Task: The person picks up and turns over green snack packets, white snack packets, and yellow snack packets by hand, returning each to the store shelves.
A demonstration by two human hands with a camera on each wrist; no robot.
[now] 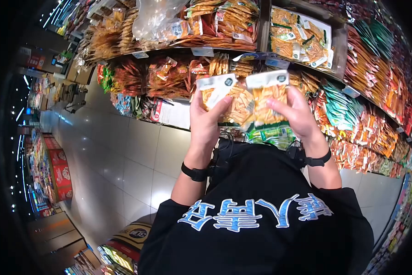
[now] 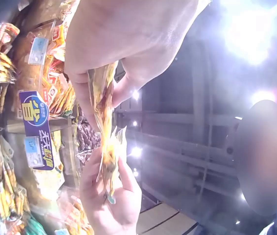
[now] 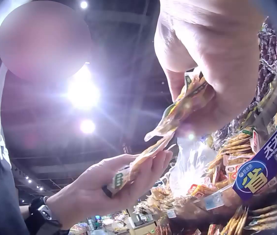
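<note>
Two clear snack packets with white tops, green lower edges and pale yellow strips inside are held up side by side in front of the shelves. My left hand (image 1: 205,117) grips the left packet (image 1: 237,104), its thumb lying across the front. The right packet (image 1: 264,107) is pinched in my right hand (image 1: 299,112), thumb on its face and fingers behind. In the left wrist view both packets appear edge-on, their near edges overlapping. From the right wrist, the left-hand packet (image 3: 141,161) slants up toward the right-hand packet (image 3: 180,110).
Shelves of bagged snacks spread ahead and to the right, with a tray (image 1: 327,23) of similar packets above. A blue promotional sign (image 2: 35,129) and price tags line the shelf edge. Tiled floor (image 1: 128,151) lies to the left, with a red display stand (image 1: 58,169) beyond.
</note>
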